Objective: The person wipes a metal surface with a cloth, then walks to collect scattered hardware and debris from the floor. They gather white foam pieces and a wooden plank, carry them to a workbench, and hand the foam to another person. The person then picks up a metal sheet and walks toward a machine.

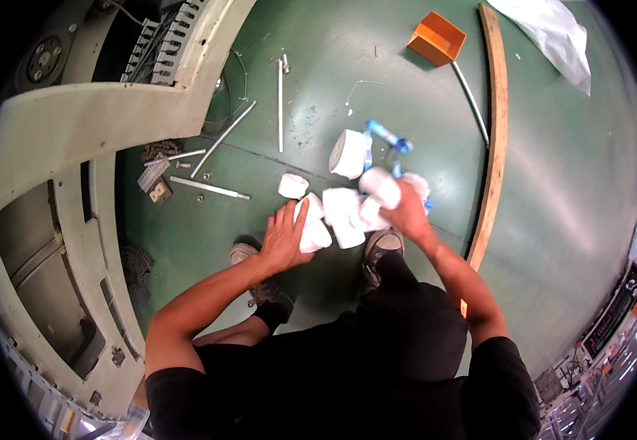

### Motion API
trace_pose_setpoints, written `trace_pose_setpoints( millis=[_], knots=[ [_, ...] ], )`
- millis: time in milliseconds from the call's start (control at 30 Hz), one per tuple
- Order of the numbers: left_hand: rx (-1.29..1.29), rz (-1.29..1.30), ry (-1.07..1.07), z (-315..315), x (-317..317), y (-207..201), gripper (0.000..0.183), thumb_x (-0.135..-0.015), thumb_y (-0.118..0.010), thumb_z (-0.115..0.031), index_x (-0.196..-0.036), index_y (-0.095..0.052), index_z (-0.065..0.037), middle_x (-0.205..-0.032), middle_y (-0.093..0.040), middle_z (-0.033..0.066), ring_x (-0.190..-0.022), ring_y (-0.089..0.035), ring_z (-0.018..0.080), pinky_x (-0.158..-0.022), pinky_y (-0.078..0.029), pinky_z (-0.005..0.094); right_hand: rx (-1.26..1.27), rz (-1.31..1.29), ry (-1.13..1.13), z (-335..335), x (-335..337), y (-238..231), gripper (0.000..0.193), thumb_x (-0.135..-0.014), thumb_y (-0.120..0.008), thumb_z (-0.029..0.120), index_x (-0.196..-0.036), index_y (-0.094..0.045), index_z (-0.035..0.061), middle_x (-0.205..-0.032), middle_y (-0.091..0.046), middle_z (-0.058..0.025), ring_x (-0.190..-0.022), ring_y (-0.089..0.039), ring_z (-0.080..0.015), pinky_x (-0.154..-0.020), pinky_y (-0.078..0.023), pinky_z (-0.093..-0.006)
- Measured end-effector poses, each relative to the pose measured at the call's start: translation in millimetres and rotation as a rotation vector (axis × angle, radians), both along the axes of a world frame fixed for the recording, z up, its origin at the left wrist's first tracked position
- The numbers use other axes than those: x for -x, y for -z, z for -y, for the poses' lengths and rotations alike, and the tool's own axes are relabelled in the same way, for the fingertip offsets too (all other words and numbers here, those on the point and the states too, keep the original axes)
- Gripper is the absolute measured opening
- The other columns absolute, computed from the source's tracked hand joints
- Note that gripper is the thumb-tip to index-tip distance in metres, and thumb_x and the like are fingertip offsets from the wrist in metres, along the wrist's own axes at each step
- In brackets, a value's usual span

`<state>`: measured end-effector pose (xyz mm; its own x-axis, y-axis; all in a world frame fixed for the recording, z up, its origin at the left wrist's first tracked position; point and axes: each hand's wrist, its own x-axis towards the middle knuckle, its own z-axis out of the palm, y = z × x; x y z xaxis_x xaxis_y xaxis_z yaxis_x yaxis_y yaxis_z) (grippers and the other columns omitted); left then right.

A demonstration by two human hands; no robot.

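Fingers of our right hand (409,214) close around a blurred white piece (381,188) in the head view, over the green floor (575,242), just right of some loose white pieces (343,216). Our left hand (285,238) lies against a white bundle (314,224); whether its fingers grip or merely rest, we cannot tell.

As we judge it, this handling goes best if we steady the left bundle lightly and bring the right piece clear of the blue-and-white strip (386,135), so nothing snags.

We count one larger white roll (348,154), one small white wad (293,185), five metal rods (280,106), one orange bin (434,42), one wooden beam (494,125) and two shoes (268,293); the loose white pieces overlap too much to number.
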<state>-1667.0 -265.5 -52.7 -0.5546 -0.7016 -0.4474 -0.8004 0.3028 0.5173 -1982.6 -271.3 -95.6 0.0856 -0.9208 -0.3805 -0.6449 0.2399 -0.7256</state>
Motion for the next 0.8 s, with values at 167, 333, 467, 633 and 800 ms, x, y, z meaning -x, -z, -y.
trace_pose_setpoints(
  millis=[167,333,467,633,800],
  knots=[
    [-0.122,0.011,0.023,7.5,-11.5,-12.6,0.117,-0.052,-0.080,-0.025,-0.145,-0.014,-0.002,-0.133,-0.031,0.0264,-0.122,-0.034,0.0422,-0.095,-0.034,0.0519,-0.415,0.563,0.347,17.2,13.7,-83.3,0.050,-0.070,-0.072,0.017,-0.115,-0.057,0.0019,-0.104,-0.065,-0.0074,-0.097,-0.062,-0.0171,-0.087,-0.048,-0.0320],
    [-0.330,-0.135,-0.136,32.3,-41.8,-56.6,0.117,-0.054,-0.079,-0.023,-0.146,-0.010,-0.002,-0.134,-0.032,0.0286,-0.123,-0.037,0.0439,-0.102,-0.035,0.0472,-0.529,0.570,0.126,-26.2,-16.4,-64.2,0.064,-0.063,-0.076,0.021,-0.122,-0.056,0.0066,-0.133,-0.047,-0.0198,-0.125,-0.046,-0.0297,-0.105,-0.035,-0.0382],
    [-0.288,-0.192,-0.581,58.7,-97.8,-44.1,0.116,-0.060,-0.077,-0.019,-0.146,-0.002,0.002,-0.141,-0.027,0.0277,-0.132,-0.032,0.0387,-0.111,-0.028,0.0398,-0.069,0.014,-0.330,-34.8,-86.9,-38.4,0.051,-0.055,-0.079,0.023,-0.102,-0.064,0.0098,-0.147,-0.019,-0.0300,-0.135,-0.024,-0.0470,-0.109,-0.028,-0.0482],
    [-0.251,-0.126,-0.486,96.7,-94.7,-29.8,0.121,-0.063,-0.079,-0.025,-0.146,0.006,0.000,-0.141,-0.027,0.0253,-0.131,-0.033,0.0347,-0.110,-0.029,0.0367,-0.053,-0.093,-0.495,-32.5,-121.6,-48.3,0.043,-0.058,-0.076,0.021,-0.098,-0.063,0.0104,-0.145,-0.018,-0.0316,-0.123,-0.035,-0.0501,-0.096,-0.038,-0.0529],
    [-0.147,-0.109,-0.396,99.8,-44.5,-16.7,0.123,-0.055,-0.084,-0.035,-0.146,-0.007,-0.002,-0.135,-0.032,0.0248,-0.124,-0.040,0.0406,-0.103,-0.037,0.0432,-0.143,0.041,-0.361,-35.2,-111.3,-36.1,0.057,-0.059,-0.078,0.028,-0.110,-0.061,0.0095,-0.137,-0.031,-0.0278,-0.118,-0.041,-0.0477,-0.095,-0.040,-0.0518]
  ],
)
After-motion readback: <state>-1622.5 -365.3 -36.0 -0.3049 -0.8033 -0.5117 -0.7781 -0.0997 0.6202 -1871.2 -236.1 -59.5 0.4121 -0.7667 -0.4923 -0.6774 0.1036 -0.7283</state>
